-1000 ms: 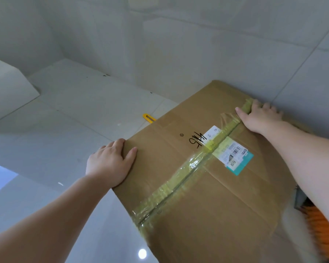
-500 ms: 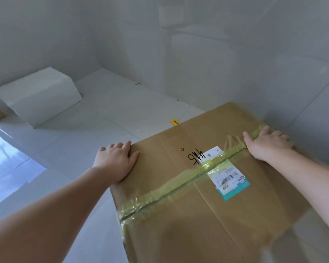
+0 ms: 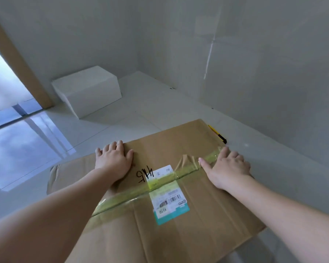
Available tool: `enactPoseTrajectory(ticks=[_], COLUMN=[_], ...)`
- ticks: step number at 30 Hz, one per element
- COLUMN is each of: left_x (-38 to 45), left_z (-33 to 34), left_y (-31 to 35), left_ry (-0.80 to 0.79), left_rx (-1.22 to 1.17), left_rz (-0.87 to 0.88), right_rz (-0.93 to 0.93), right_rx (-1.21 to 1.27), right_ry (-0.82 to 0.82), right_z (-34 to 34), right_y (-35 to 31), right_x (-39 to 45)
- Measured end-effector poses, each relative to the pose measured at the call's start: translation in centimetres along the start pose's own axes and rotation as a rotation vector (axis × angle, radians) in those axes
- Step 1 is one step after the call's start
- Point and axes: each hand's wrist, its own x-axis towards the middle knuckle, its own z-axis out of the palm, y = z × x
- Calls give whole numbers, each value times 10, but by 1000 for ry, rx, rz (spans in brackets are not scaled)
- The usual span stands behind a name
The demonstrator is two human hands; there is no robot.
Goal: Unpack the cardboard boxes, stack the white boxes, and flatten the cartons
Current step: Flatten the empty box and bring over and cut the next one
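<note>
A taped cardboard carton [image 3: 188, 196] was observed lying on the white tiled floor [image 3: 141, 111], shipping label [image 3: 169, 204] facing up. The left hand [image 3: 113, 161] was pressed flat on its top, fingers straight. The right hand [image 3: 229, 168] was laid over the far end of the tape seam [image 3: 133, 194], fingers extended, nothing gripped. A white box [image 3: 87, 90] was noted near the wall; a yellow utility knife [image 3: 217, 134] was seen just beyond the carton

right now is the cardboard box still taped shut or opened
Shut: the yellowish tape runs unbroken along the top seam of the cardboard box, over the flaps and across the shipping label.
</note>
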Motion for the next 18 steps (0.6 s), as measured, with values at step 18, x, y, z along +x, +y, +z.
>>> enactPoseTrajectory(ticks=[18], left_x=[18], left_z=[1], left_y=[15], left_ry=[5], left_rx=[-118], left_rz=[284], right_rz=[-195], right_rx=[-307], right_ry=[-59], right_z=[-108], right_y=[-6], right_x=[6])
